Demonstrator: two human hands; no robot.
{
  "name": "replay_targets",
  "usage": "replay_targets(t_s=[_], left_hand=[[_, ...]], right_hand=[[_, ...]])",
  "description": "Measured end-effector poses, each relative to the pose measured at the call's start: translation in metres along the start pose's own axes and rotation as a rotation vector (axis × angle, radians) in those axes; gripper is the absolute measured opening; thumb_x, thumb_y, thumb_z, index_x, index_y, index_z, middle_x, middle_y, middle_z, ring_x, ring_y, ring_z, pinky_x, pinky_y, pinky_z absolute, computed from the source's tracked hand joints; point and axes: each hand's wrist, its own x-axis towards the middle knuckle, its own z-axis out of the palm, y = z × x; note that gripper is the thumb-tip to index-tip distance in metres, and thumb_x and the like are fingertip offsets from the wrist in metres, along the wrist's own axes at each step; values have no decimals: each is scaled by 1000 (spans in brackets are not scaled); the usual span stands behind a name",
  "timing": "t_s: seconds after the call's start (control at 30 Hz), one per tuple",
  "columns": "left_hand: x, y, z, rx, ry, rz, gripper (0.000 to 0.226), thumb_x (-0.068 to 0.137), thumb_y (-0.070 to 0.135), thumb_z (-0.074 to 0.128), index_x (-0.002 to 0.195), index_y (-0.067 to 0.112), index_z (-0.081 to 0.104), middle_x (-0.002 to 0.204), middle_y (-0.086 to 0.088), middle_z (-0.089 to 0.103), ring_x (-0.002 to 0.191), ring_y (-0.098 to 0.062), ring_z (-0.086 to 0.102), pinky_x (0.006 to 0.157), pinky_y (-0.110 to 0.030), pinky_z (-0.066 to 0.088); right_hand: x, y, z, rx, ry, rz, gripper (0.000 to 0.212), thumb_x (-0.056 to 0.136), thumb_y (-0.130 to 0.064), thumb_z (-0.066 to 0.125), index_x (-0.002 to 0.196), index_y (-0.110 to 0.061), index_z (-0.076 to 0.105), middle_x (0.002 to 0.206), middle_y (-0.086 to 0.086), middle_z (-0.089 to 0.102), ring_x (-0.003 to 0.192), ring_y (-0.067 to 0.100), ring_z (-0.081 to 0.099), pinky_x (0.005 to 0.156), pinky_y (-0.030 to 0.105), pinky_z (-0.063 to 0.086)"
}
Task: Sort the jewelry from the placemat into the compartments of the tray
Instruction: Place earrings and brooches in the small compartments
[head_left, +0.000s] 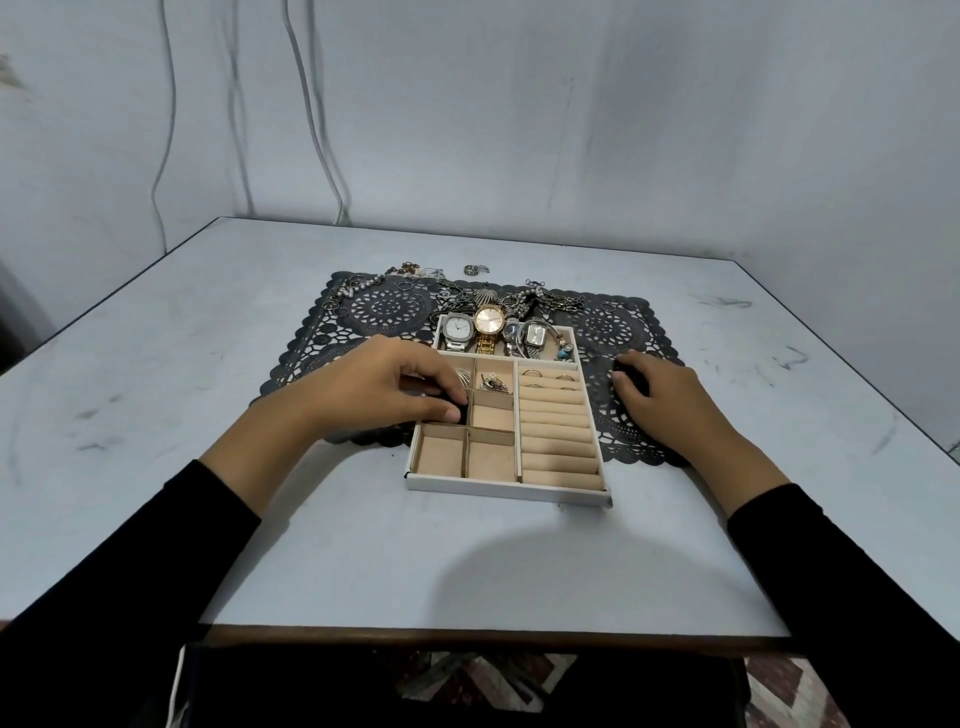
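Observation:
A white tray (506, 491) with beige compartments lies half on the black lace placemat (374, 306). Its far compartment holds several watches (488, 325); rings (535, 372) sit in the top rolls on its right side, and small pieces (492, 383) lie in an upper left cell. My left hand (384, 387) hangs over the tray's left side, fingers curled, pinching a small dark piece (457, 411) at the middle-left cell. My right hand (660, 397) rests on the placemat to the right of the tray, fingers curled round another small dark piece (623, 373).
Chains, necklaces and loose rings (540, 299) are strewn along the placemat's far edge, and a few pieces (475, 269) lie on the white table beyond it. A wall with hanging cables stands behind. The table's near edge (493, 631) is close to my body.

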Motion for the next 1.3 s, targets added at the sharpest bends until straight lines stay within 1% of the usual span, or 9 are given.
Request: replay_targets(t_s=[0.23, 0.3, 0.4, 0.5, 0.57, 0.63, 0.73, 1.0, 1.3], left_hand=[[0, -5, -1, -324, 105, -55, 23, 79, 14, 78, 101, 16, 76, 95, -1, 76, 88, -10, 70, 74, -21, 53], [5, -13, -3, -340, 177, -58, 24, 81, 17, 76, 105, 18, 74, 100, 0, 75, 95, -12, 70, 82, -27, 54], [18, -30, -5, -200, 298, -52, 23, 89, 18, 69, 111, 20, 70, 107, 7, 73, 102, -4, 68, 94, -28, 53], [33, -48, -8, 38, 385, -56, 25, 94, 18, 62, 118, 24, 66, 115, 10, 67, 97, 12, 60, 89, -6, 42], [44, -63, -11, 254, 344, -87, 32, 98, 21, 55, 129, 21, 59, 129, 3, 59, 109, 1, 55, 92, -10, 37], [56, -78, -15, 402, 265, -152, 41, 100, 27, 50, 140, 18, 49, 147, -4, 45, 133, -17, 43, 108, -26, 31], [73, -89, -18, 483, 208, -254, 52, 101, 38, 44, 150, 21, 35, 161, -5, 22, 148, -24, 20, 120, -37, 16], [110, -108, -29, 598, 115, -284, 62, 100, 54, 29, 155, 27, 18, 164, -1, 7, 151, -21, 4, 123, -39, 7], [132, -118, -34, 604, 17, -271, 88, 78, 71, 2, 155, 31, 13, 164, 3, 5, 151, -17, 2, 123, -35, 3]], right_hand=[[2, -2, -3, 11, 11, -13, 30, 95, -26, 52, 120, -13, 61, 116, 7, 65, 106, 22, 56, 82, 25, 38], [6, -2, -4, 5, 23, -19, 32, 95, -27, 52, 122, -12, 60, 118, 8, 64, 109, 22, 56, 86, 25, 37], [15, 0, -3, 14, 41, -28, 33, 94, -25, 54, 123, -10, 59, 120, 9, 63, 110, 21, 55, 86, 21, 34], [25, 0, -1, -1, 32, -53, 36, 94, -23, 55, 127, -8, 56, 123, 10, 61, 112, 23, 55, 87, 20, 33], [35, 0, 2, -7, 18, -76, 38, 94, -23, 56, 129, -9, 55, 127, 10, 59, 115, 24, 54, 92, 23, 36], [46, 2, 6, -15, 10, -99, 40, 94, -24, 56, 130, -9, 54, 130, 8, 58, 119, 23, 53, 99, 28, 37], [65, 3, 10, -25, 1, -110, 41, 94, -26, 55, 132, -10, 52, 133, 7, 56, 122, 22, 51, 101, 29, 36], [110, 1, 22, -41, -20, -119, 44, 96, -31, 52, 135, -11, 50, 136, 6, 54, 125, 21, 48, 104, 28, 34], [138, 3, 30, 8, -49, -152, 42, 95, -29, 54, 134, -15, 52, 136, 3, 55, 127, 19, 49, 108, 30, 34]])
